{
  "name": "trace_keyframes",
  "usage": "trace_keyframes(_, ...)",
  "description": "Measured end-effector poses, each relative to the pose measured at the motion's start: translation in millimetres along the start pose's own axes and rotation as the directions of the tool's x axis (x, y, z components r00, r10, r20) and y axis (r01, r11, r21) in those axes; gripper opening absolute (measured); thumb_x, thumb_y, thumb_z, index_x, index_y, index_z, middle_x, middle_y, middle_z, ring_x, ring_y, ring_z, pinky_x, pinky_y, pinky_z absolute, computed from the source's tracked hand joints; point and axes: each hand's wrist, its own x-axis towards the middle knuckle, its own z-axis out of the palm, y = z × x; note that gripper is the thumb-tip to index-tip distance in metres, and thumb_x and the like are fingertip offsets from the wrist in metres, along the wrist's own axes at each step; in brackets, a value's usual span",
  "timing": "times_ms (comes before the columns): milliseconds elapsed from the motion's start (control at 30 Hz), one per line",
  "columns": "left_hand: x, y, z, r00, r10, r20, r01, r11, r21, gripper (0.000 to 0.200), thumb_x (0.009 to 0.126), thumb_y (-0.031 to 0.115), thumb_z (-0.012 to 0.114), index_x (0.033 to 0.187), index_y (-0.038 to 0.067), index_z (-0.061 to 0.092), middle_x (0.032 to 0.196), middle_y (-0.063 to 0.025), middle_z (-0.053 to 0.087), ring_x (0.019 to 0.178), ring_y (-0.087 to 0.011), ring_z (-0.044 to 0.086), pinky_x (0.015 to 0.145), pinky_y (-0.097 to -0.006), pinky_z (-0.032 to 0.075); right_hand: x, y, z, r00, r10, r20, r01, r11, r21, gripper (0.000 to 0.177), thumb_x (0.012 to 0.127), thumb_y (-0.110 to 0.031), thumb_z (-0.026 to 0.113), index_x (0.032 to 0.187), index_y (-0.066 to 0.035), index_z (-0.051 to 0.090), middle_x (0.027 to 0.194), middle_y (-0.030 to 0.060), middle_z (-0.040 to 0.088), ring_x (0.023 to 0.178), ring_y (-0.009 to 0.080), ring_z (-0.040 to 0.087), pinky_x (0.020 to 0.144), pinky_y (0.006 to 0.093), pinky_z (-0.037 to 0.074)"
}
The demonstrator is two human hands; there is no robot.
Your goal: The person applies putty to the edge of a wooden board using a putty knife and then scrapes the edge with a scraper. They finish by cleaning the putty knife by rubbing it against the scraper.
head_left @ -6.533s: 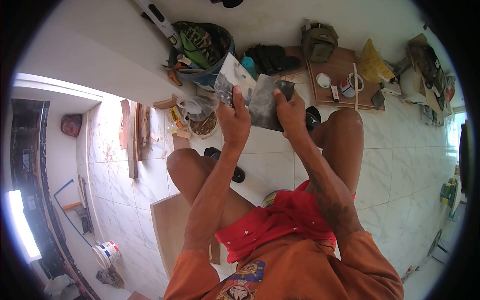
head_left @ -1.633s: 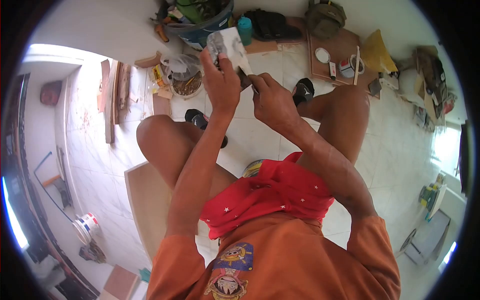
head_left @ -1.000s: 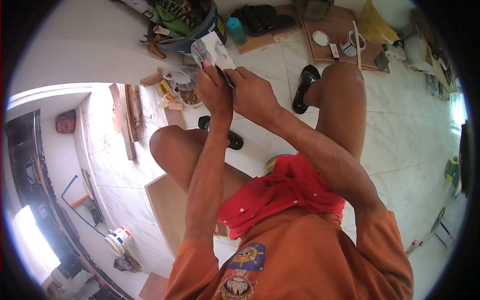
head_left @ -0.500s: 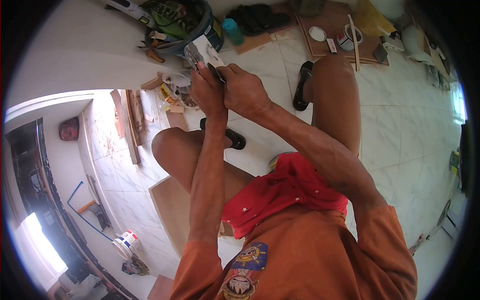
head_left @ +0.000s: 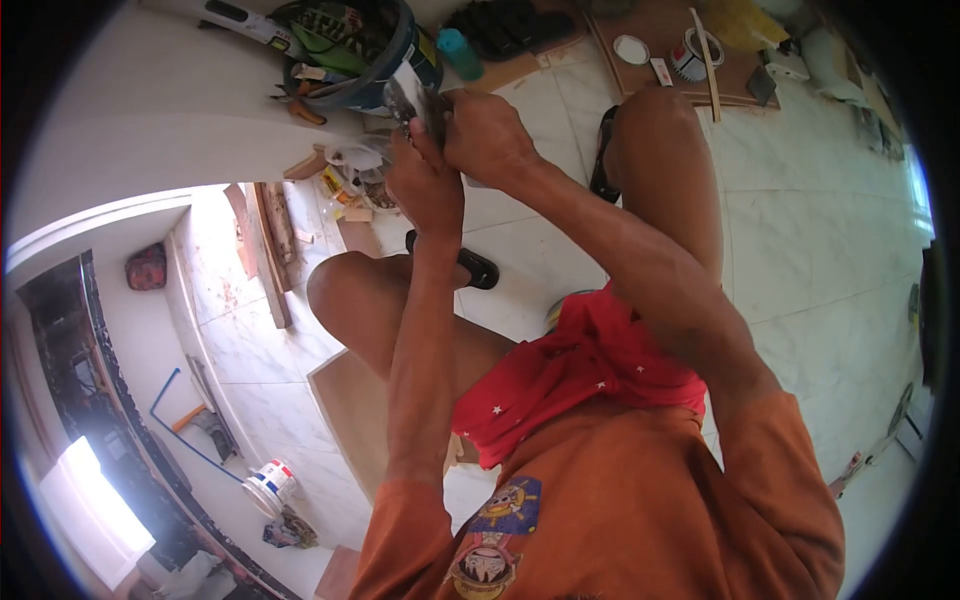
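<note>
My left hand is closed round a putty knife, its thumb lying against the flat blade, which is smeared with white and grey paste. Right beside it, my right hand is closed on what looks like a second putty knife, a dark blade seen nearly edge-on against the first. Fingers hide both handles. The two hands are close together in front of my knees, above the tiled floor.
A tool bucket stands by the wall, next to a turquoise bottle and dark sandals. An open paint can with a wooden stick stands on a brown board. A plastic bag lies left of my hands.
The smeared blade has tilted from broad side to a narrower angle. My right hand has shifted slightly upward and now covers more of the blades. The view has moved a little.
</note>
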Motion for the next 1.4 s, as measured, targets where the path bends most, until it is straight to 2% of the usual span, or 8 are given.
trace_keyframes(133, 7.5, -3.4, -0.6, 0.989, -0.142, -0.035, 0.136, 0.982, -0.134, 0.044, 0.108, 0.033, 0.045, 0.088, -0.004, 0.061, 0.069, -0.0239, 0.064, 0.065, -0.0456, 0.062, 0.06, -0.0502, 0.046, -19.3, 3.6, 2.8, 0.979, -0.183, -0.093, 0.181, 0.983, -0.023, 0.026, 0.08, -0.012, 0.063, 0.103, 0.001, 0.067, 0.098, 0.0211, 0.067, 0.085, 0.0399, 0.07, 0.075, 0.048, 0.058)
trace_keyframes(300, 20.6, -19.8, -4.0, 0.926, -0.378, 0.018, 0.358, 0.86, -0.363, 0.051, 0.108, 0.036, 0.045, 0.094, -0.01, 0.062, 0.083, -0.0268, 0.067, 0.073, -0.0414, 0.062, 0.072, -0.0482, 0.047, -57.3, 0.0, 0.1, 0.951, -0.3, 0.077, 0.309, 0.916, -0.256, 0.034, 0.075, -0.006, 0.068, 0.108, -0.001, 0.061, 0.102, 0.0121, 0.064, 0.09, 0.0294, 0.067, 0.063, 0.0414, 0.059)
trace_keyframes(500, 24.4, -12.1, -4.5, 0.917, -0.399, -0.008, 0.391, 0.902, -0.183, 0.056, 0.105, 0.037, 0.048, 0.084, -0.012, 0.061, 0.074, -0.0297, 0.064, 0.068, -0.045, 0.058, 0.069, -0.0511, 0.044, -55.7, 7.4, 0.1, 0.91, -0.408, 0.076, 0.41, 0.856, -0.315, 0.03, 0.076, -0.011, 0.071, 0.103, -0.002, 0.061, 0.098, 0.0114, 0.063, 0.09, 0.0289, 0.067, 0.059, 0.0397, 0.058)
trace_keyframes(600, 16.1, -12.4, -4.1, 0.925, -0.378, 0.047, 0.38, 0.923, -0.061, 0.058, 0.105, 0.041, 0.048, 0.092, -0.013, 0.066, 0.085, -0.03, 0.069, 0.076, -0.0431, 0.064, 0.076, -0.0491, 0.048, -36.9, 11.2, 0.7, 0.923, -0.384, 0.027, 0.369, 0.86, -0.352, 0.028, 0.078, -0.012, 0.07, 0.103, -0.003, 0.061, 0.098, 0.0116, 0.063, 0.088, 0.0294, 0.067, 0.059, 0.0403, 0.058)
trace_keyframes(800, 20.3, -26.8, 0.1, 0.965, -0.249, -0.082, 0.244, 0.968, -0.063, 0.056, 0.105, 0.036, 0.049, 0.076, -0.011, 0.06, 0.068, -0.0308, 0.061, 0.065, -0.0495, 0.058, 0.065, -0.0547, 0.043, -54.4, 9.6, -1.0, 0.903, -0.413, 0.117, 0.428, 0.855, -0.293, 0.026, 0.077, -0.006, 0.067, 0.101, -0.002, 0.06, 0.098, 0.0125, 0.063, 0.085, 0.0291, 0.068, 0.06, 0.0405, 0.058)
trace_keyframes(1200, 1.5, -26.7, -0.9, 0.985, -0.17, -0.01, 0.17, 0.984, 0.057, 0.053, 0.103, 0.035, 0.052, 0.078, -0.011, 0.062, 0.07, -0.0309, 0.063, 0.068, -0.0492, 0.062, 0.066, -0.0542, 0.045, -29.5, 18.6, 5.1, 0.945, -0.322, 0.051, 0.322, 0.9, -0.294, 0.024, 0.079, -0.014, 0.067, 0.1, -0.003, 0.06, 0.097, 0.0142, 0.065, 0.084, 0.032, 0.069, 0.064, 0.0451, 0.058)
trace_keyframes(1300, 12.8, -20.2, -3.9, 0.967, -0.254, 0.003, 0.254, 0.966, -0.048, 0.053, 0.103, 0.033, 0.051, 0.077, -0.012, 0.061, 0.069, -0.0317, 0.061, 0.069, -0.0493, 0.062, 0.065, -0.0531, 0.045, -60.4, 16.3, 4.3, 0.92, -0.379, 0.103, 0.392, 0.897, -0.201, 0.024, 0.079, -0.008, 0.065, 0.102, -0.003, 0.059, 0.098, 0.014, 0.064, 0.086, 0.032, 0.068, 0.063, 0.0452, 0.058)
trace_keyframes(1400, -0.8, -23.2, -10.1, 0.951, -0.29, 0.102, 0.297, 0.954, -0.051, 0.051, 0.103, 0.032, 0.052, 0.079, -0.011, 0.062, 0.069, -0.031, 0.062, 0.068, -0.0494, 0.061, 0.065, -0.0524, 0.045, -39.4, 24.2, 6.6, 0.92, -0.386, 0.069, 0.386, 0.862, -0.329, 0.024, 0.079, -0.007, 0.064, 0.101, -0.003, 0.059, 0.098, 0.0136, 0.064, 0.086, 0.0323, 0.068, 0.062, 0.0451, 0.058)
